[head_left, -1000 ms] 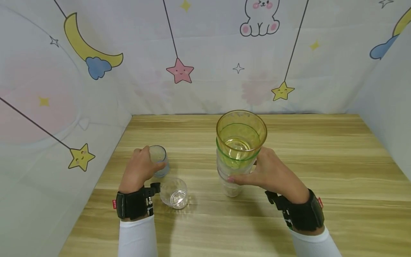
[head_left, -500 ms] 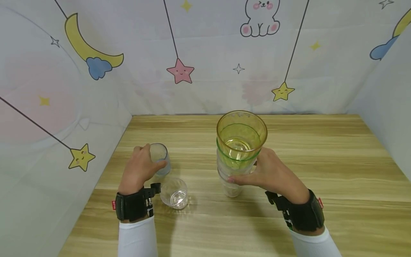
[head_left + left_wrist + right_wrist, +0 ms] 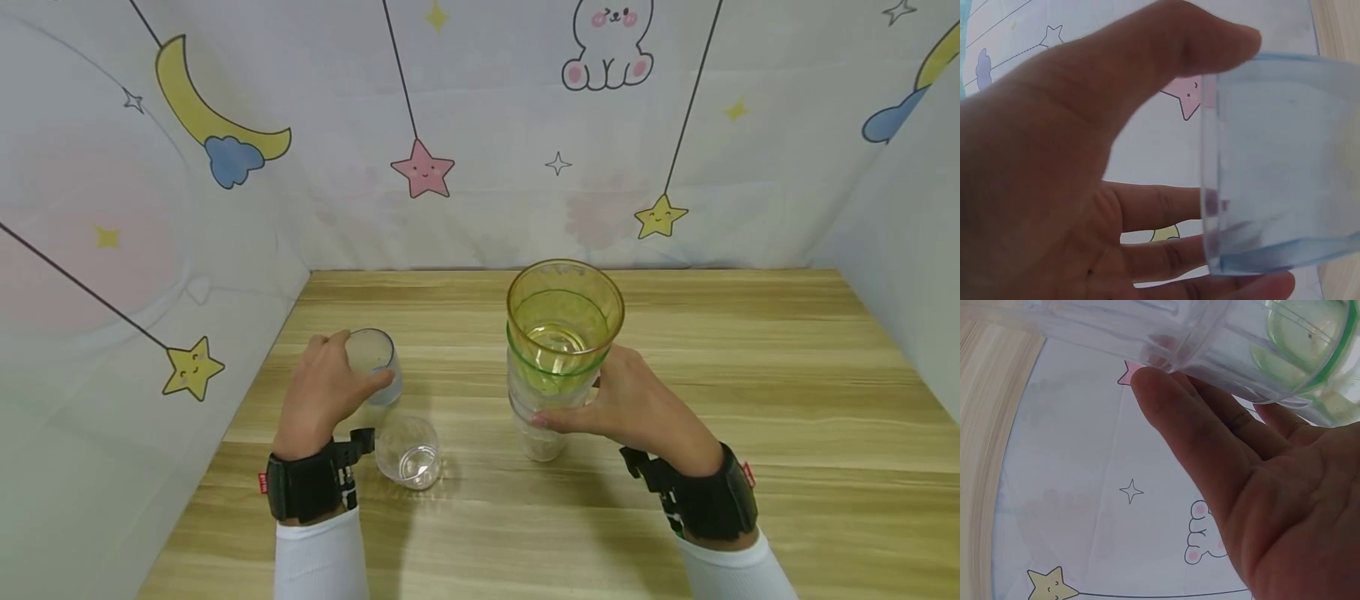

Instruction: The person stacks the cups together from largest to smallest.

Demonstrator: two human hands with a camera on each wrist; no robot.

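My left hand (image 3: 322, 387) grips a blue-tinted clear cup (image 3: 384, 390) near its rim, thumb on the near side. In the left wrist view, the cup (image 3: 1285, 162) sits between the thumb and the other fingers. My right hand (image 3: 637, 408) holds a tall stack of nested cups around its clear lower part. On top is a yellow cup (image 3: 558, 312), with a green-rimmed cup (image 3: 558, 382) under it and clear cups (image 3: 543, 442) below. Seen from the right wrist, thumb and fingers (image 3: 1191, 425) wrap the clear plastic (image 3: 1210, 337).
A short clear cup (image 3: 408, 454) stands on the wooden table (image 3: 750, 375), close to the left wrist strap. White printed cloth (image 3: 487, 100) walls off the back and both sides of the table.
My left hand and the blue-tinted cup have shifted slightly up and away in the head view. The right hand and its stack stay in place.
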